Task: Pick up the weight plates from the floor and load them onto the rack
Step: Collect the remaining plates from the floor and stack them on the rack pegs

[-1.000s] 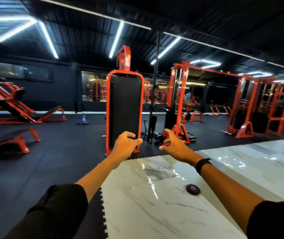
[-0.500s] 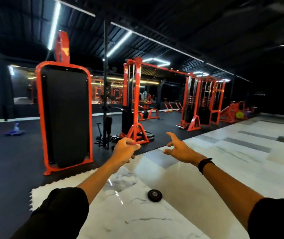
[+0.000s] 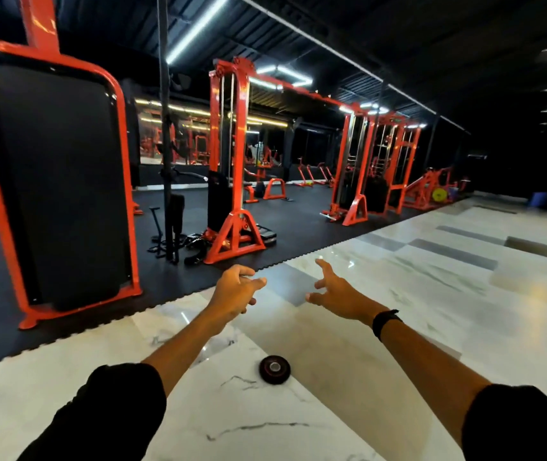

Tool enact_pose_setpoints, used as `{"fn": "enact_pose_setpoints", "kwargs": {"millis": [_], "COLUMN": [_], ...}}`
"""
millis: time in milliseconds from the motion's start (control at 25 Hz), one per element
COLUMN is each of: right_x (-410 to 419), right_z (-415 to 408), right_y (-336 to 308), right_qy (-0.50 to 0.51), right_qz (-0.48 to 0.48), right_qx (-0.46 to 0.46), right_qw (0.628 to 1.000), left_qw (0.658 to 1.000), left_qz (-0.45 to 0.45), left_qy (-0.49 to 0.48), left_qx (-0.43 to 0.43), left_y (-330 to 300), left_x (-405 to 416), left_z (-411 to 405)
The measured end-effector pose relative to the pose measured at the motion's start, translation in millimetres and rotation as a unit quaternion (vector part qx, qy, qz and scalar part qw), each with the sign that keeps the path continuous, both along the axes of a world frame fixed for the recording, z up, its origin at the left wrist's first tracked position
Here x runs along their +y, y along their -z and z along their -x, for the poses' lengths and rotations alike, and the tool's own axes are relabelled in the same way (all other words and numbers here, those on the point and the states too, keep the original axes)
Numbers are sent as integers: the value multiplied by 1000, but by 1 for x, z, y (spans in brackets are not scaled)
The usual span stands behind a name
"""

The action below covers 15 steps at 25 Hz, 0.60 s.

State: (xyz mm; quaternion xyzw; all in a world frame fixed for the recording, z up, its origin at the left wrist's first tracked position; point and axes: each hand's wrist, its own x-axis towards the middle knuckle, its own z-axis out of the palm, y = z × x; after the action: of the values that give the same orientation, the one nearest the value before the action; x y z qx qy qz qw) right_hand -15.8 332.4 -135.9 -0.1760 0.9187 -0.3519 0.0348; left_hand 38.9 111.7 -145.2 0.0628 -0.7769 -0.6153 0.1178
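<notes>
Plate (image 3: 274,369) on marble, hands apart

At the left we see an orange-framed black pad (image 3: 56,181), a cable machine (image 3: 232,181) mid-frame, and white marble flooring (image 3: 431,311) lower right.

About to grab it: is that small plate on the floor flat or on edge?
Flat: the small plate shows its round face and centre hole upward on the marble floor.

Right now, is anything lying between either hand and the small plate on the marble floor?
Nothing visible. The small plate lies flat on bare marble floor between the forearms. The left hand and right hand, both empty, are held out beyond it, well above the floor.
</notes>
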Motion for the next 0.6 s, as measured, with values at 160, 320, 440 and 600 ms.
{"fn": "enact_pose_setpoints", "kwargs": {"millis": [160, 320, 440, 600], "right_x": [-3, 12, 37, 74], "right_z": [108, 193, 259, 356], "right_y": [35, 75, 108, 133], "right_qy": [23, 55, 73, 75], "right_qz": [-7, 24, 27, 38], "right_qx": [-47, -94, -125, -150], "right_qw": [999, 994, 989, 985], "left_qw": [998, 996, 991, 989], "left_qz": [-15, -4, -2, -11], "left_qy": [1, 7, 16, 7], "left_qx": [-58, -93, -131, -148], "left_y": [34, 68, 98, 131], "left_x": [-11, -6, 12, 45], "left_z": [110, 213, 284, 372]}}
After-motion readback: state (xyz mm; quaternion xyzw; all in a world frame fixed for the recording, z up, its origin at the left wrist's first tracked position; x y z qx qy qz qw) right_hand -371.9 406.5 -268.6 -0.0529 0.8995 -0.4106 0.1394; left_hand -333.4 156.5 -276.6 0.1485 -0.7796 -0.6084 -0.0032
